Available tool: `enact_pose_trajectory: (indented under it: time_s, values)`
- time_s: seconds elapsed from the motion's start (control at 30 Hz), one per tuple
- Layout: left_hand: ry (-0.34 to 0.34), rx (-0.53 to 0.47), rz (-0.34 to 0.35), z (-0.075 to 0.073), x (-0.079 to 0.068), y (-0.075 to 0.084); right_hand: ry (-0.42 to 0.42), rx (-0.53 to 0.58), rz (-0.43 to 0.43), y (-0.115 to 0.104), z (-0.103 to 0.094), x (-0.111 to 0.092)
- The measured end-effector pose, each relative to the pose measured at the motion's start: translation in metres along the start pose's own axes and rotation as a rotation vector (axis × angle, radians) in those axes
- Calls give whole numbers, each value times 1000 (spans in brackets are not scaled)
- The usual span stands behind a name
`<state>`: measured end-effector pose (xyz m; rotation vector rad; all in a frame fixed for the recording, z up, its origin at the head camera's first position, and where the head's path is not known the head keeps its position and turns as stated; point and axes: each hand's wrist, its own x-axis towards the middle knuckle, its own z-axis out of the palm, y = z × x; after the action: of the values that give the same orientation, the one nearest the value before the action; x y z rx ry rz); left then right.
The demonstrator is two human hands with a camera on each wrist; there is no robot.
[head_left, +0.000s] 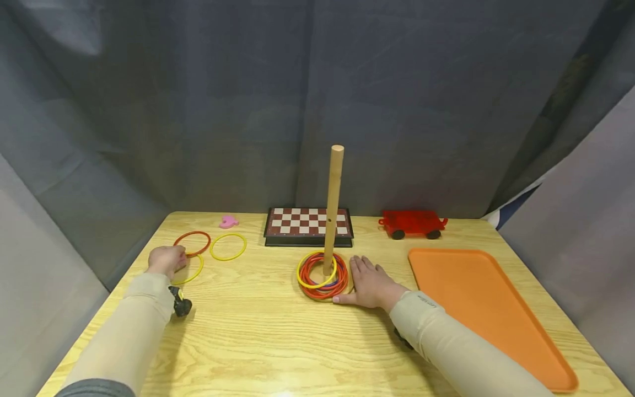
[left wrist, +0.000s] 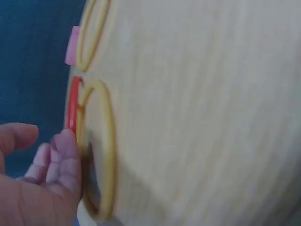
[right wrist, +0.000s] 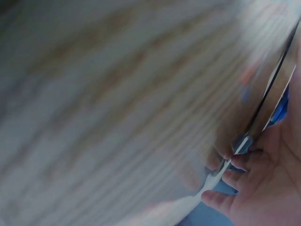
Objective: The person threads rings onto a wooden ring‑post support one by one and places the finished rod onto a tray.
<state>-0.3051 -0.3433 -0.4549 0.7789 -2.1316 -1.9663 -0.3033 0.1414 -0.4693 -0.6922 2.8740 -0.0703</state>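
Observation:
At the left of the table my left hand has its fingertips at a red ring where it overlaps a yellow ring. In the left wrist view the fingers touch the end of the red ring, and the thumb stands apart from them. A second yellow ring lies just to the right. A wooden peg stands upright mid-table, with several red, purple and yellow rings round its foot. My right hand rests beside these rings, fingers extended, thumb at their near edge.
Behind the peg lies a checkered game board. A small pink piece sits at the back left, a red toy wagon at the back right. An orange tray covers the right side. Grey cloth hangs behind the table.

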Motion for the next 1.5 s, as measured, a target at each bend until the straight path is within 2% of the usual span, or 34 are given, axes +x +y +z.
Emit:
enact_pose_trajectory:
  time_s: [0.17, 0.33, 0.5, 0.7, 0.93, 1.2, 1.37, 1.5]
  values:
    - [55, 15, -45, 0, 2, -6, 4, 2, 3, 0, 0, 0]
    - [144, 119, -62, -2, 7, -11, 0, 3, -2, -2, 3, 1]
    - [171, 151, -57, -4, 12, -12, -1, 5, 0, -3, 5, 1]
    - [165, 151, -58, -5, 18, -9, 17, -3, -5, -1, 3, 1]
    - [155, 188, -87, -1, 17, -4, 2, 1, 0, 1, 2, -1]
    - [124, 345, -41, -4, 25, -7, 8, 26, -2, -1, 5, -1]
    - [69, 229, -37, -10, 28, -12, -5, 3, 11, -2, 3, 0]
    - [19, 153, 31, -17, 28, -7, -7, -7, 21, 0, 0, -1]
